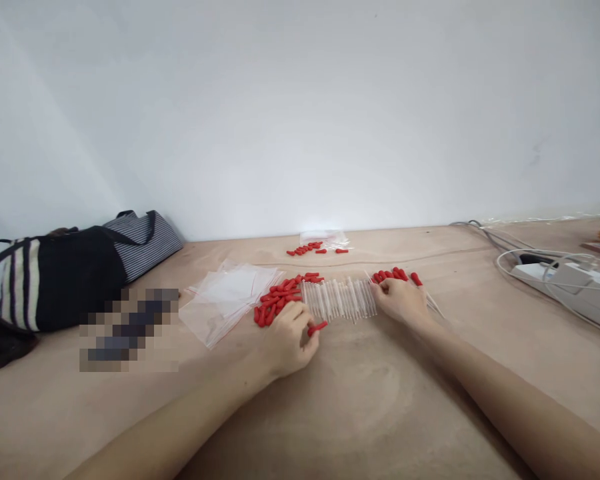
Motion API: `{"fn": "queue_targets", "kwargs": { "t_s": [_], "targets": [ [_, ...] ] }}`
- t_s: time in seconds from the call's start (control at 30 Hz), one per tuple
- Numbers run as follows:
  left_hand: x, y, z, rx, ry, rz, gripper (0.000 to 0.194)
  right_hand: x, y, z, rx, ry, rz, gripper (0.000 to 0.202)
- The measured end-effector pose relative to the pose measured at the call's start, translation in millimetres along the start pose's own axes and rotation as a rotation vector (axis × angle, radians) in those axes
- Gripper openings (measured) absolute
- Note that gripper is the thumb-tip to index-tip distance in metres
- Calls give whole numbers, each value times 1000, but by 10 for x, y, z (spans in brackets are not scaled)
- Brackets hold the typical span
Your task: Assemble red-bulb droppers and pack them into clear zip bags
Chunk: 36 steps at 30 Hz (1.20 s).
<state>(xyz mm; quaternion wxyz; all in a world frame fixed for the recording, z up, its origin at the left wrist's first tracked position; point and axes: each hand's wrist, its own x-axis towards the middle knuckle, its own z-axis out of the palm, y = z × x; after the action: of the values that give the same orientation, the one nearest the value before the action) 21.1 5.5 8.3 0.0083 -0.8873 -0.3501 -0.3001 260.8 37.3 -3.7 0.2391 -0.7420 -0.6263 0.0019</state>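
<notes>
My left hand (294,337) pinches a red rubber bulb (317,328) between thumb and finger, its narrow end pointing right. Just behind that hand lies a pile of red bulbs (275,300). A row of clear thin tubes (337,300) lies side by side on the table between my hands. At the row's right end, my right hand (397,299) has its fingers closed at a clear tube (368,275), whose tip shows past the fingertips. More red bulbs (399,273) lie right behind my right hand.
Clear plastic bags (230,293) lie spread on the wooden table (360,413) at left. Farther back are a few red bulbs (305,249) and another clear bag (325,237). Black and striped bags (75,280) stand far left. A white power strip (570,287) with cables sits at right.
</notes>
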Motion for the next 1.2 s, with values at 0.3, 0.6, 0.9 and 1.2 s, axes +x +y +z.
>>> {"fn": "queue_targets", "kwargs": {
  "t_s": [0.3, 0.6, 0.9, 1.2],
  "targets": [
    [-150, 89, 119, -217, -147, -151, 16, -209, 68, 58, 468, 4, -313, 16],
    [-133, 83, 134, -275, -48, -277, 6, -479, -144, 27, 507, -61, -666, 22],
    [-148, 25, 185, -367, -33, -358, 7, -608, -254, 15, 477, -167, -649, 22],
    [-180, -26, 223, -458, -7, -398, 11, -647, -294, 18, 449, -181, -697, 20]
  ]
}}
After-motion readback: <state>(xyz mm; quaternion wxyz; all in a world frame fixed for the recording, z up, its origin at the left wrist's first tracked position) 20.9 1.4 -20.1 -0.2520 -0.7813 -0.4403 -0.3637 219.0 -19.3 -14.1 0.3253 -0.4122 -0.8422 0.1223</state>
